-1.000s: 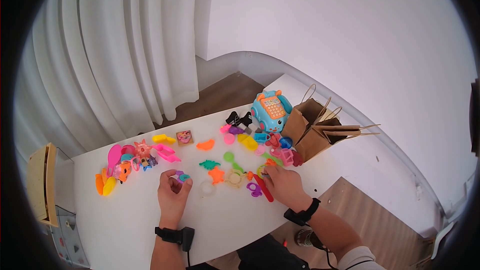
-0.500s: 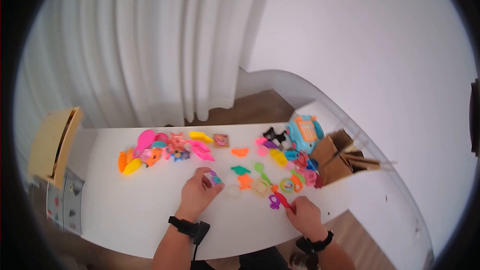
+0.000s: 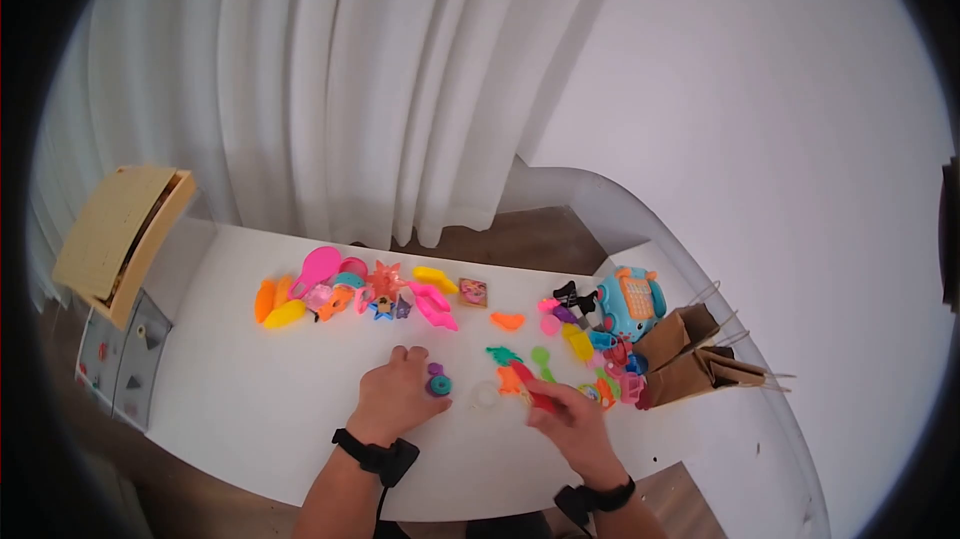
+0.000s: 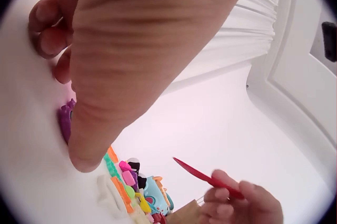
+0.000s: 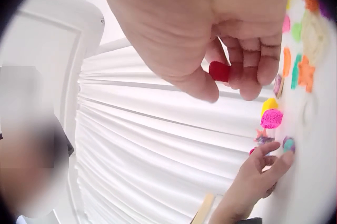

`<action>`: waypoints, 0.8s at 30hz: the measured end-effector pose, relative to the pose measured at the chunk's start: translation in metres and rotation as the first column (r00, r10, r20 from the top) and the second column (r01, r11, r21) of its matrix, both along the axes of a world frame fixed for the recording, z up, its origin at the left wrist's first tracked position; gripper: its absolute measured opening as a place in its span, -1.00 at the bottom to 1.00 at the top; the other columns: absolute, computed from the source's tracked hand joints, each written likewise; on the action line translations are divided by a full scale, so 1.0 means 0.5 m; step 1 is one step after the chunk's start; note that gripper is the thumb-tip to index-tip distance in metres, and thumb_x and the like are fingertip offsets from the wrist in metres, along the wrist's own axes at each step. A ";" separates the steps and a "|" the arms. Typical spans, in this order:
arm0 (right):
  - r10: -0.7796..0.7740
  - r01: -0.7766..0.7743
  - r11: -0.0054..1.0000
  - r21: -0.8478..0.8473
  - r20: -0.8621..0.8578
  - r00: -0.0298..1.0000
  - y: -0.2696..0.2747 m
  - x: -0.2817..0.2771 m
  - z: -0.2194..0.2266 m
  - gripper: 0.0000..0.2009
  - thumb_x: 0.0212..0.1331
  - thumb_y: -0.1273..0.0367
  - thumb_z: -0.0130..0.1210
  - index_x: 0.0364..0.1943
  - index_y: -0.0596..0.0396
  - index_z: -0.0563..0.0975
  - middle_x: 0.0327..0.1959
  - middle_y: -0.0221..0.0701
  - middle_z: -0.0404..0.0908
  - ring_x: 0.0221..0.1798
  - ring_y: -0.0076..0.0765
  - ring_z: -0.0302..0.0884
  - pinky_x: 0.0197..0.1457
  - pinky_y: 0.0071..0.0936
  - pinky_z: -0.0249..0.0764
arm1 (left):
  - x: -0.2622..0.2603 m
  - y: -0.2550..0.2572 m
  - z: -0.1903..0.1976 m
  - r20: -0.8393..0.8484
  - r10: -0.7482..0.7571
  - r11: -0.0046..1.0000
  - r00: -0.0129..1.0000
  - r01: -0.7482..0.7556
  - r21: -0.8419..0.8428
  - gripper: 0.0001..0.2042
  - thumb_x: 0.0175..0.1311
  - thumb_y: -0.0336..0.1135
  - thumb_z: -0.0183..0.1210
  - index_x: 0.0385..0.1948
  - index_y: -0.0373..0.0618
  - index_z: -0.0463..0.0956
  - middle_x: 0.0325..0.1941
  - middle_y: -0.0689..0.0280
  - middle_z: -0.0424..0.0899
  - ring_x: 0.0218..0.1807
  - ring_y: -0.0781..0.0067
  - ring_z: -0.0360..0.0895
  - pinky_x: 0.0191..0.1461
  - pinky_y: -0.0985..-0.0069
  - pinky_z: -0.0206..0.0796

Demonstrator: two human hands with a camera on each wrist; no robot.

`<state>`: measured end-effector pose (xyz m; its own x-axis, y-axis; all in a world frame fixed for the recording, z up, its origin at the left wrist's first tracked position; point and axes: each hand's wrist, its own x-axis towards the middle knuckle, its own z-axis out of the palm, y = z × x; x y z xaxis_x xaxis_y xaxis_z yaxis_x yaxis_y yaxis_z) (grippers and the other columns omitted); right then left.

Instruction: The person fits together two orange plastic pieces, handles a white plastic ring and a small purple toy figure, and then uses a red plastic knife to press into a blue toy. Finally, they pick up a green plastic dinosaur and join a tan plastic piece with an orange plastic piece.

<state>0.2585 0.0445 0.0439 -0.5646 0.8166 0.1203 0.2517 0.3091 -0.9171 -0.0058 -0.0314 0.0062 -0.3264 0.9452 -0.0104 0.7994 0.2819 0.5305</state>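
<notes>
A red stick-like toy, thin and pointed [image 4: 197,174], is held in my right hand [image 3: 575,429], pinched between thumb and fingers and raised above the table; the right wrist view shows only its red end [image 5: 219,71]. My left hand [image 3: 393,399] is low at the table, its fingers loosely bent. Beside its thumb lies a small purple and teal toy [image 3: 440,385], seen also by the left hand [image 5: 251,182] in the right wrist view. Whether the thumb touches it is unclear. Just left of the red toy's lower part are a faint clear ring [image 3: 485,395] and an orange star-like piece [image 3: 508,381].
Pink, orange and yellow toys [image 3: 285,315] lie at the table's left back. Further right are a small square picture [image 3: 473,292], an orange piece [image 3: 507,321], a blue toy phone [image 3: 628,307] and brown paper bags [image 3: 690,359]. A wooden-topped box [image 3: 120,239] stands far left.
My right hand has lifted the red toy and carried it left, toward my left hand. My left fingers have loosened from the purple and teal toy. The head view has shifted.
</notes>
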 end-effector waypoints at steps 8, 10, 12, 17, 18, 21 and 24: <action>0.098 -0.097 0.995 0.012 -0.086 0.991 0.036 -0.185 -0.004 -0.76 0.45 0.34 0.24 0.05 0.19 0.58 -0.16 -0.28 0.71 -0.17 -0.47 0.69 -0.11 -0.50 0.59 | 0.009 0.014 0.047 0.352 -0.128 0.929 0.927 -0.012 0.371 -0.62 0.02 -0.48 0.48 -0.06 -0.09 0.64 -0.20 0.24 0.52 -0.44 0.34 0.45 -0.37 0.46 0.32; 0.119 -0.132 0.986 -0.102 -0.131 0.984 0.047 -0.187 -0.009 -0.76 0.46 0.32 0.22 0.02 0.19 0.58 -0.18 -0.26 0.72 -0.18 -0.46 0.70 -0.13 -0.48 0.59 | 0.018 0.022 0.030 0.379 -0.168 0.927 0.910 0.015 0.375 -0.69 0.06 -0.50 0.46 -0.13 -0.13 0.65 -0.24 0.25 0.51 -0.45 0.39 0.41 -0.40 0.49 0.27; 0.105 -0.117 0.990 -0.077 -0.146 0.984 0.051 -0.184 -0.027 -0.77 0.48 0.28 0.21 -0.03 0.17 0.59 -0.22 -0.30 0.72 -0.22 -0.48 0.69 -0.15 -0.46 0.59 | 0.019 0.026 0.019 0.415 -0.179 0.929 0.892 0.014 0.370 -0.77 0.09 -0.53 0.43 -0.21 -0.17 0.66 -0.28 0.26 0.50 -0.47 0.44 0.38 -0.43 0.51 0.22; 0.155 -0.162 0.978 -0.128 -0.061 0.986 0.060 -0.153 -0.054 -0.74 0.42 0.22 0.28 -0.06 0.13 0.59 -0.33 -0.35 0.71 -0.33 -0.44 0.67 -0.21 -0.44 0.57 | 0.040 0.030 0.007 0.325 -0.275 0.902 0.905 0.126 0.413 -0.88 0.16 -0.54 0.39 -0.31 -0.21 0.64 -0.43 0.24 0.48 -0.50 0.35 0.45 -0.42 0.44 0.29; 0.126 -0.126 0.983 -0.132 -0.011 0.992 0.055 -0.153 -0.057 -0.73 0.39 0.20 0.30 -0.07 0.11 0.60 -0.38 -0.35 0.71 -0.36 -0.42 0.66 -0.23 -0.44 0.57 | 0.044 0.029 0.009 0.320 -0.235 0.916 0.918 0.099 0.389 -0.88 0.16 -0.54 0.39 -0.31 -0.21 0.64 -0.43 0.24 0.48 -0.50 0.35 0.45 -0.42 0.44 0.29; 0.031 -0.031 0.988 0.154 0.006 1.000 0.054 -0.152 -0.094 -0.76 0.34 0.19 0.30 -0.20 0.07 0.61 -0.42 -0.25 0.69 -0.39 -0.09 0.69 -0.30 -0.30 0.57 | 0.048 0.031 0.013 0.181 -0.254 0.897 0.950 0.161 0.412 -0.86 0.14 -0.48 0.43 -0.34 -0.20 0.64 -0.41 0.25 0.55 -0.50 0.29 0.53 -0.42 0.43 0.38; 0.094 -0.086 0.991 0.100 -0.077 0.993 0.061 -0.143 -0.078 -0.78 0.34 0.25 0.30 -0.18 0.11 0.60 -0.40 -0.29 0.71 -0.40 -0.26 0.70 -0.29 -0.39 0.57 | 0.061 0.032 0.023 0.158 -0.171 0.925 0.972 0.103 0.367 -0.86 0.14 -0.45 0.45 -0.35 -0.17 0.65 -0.37 0.27 0.60 -0.48 0.28 0.57 -0.42 0.44 0.41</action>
<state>0.1871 0.0749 0.0050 -0.6200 0.7454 0.2448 0.1444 0.4151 -0.8982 0.0248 -0.0156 0.0175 -0.2177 0.9333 0.2856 0.6957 -0.0569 0.7161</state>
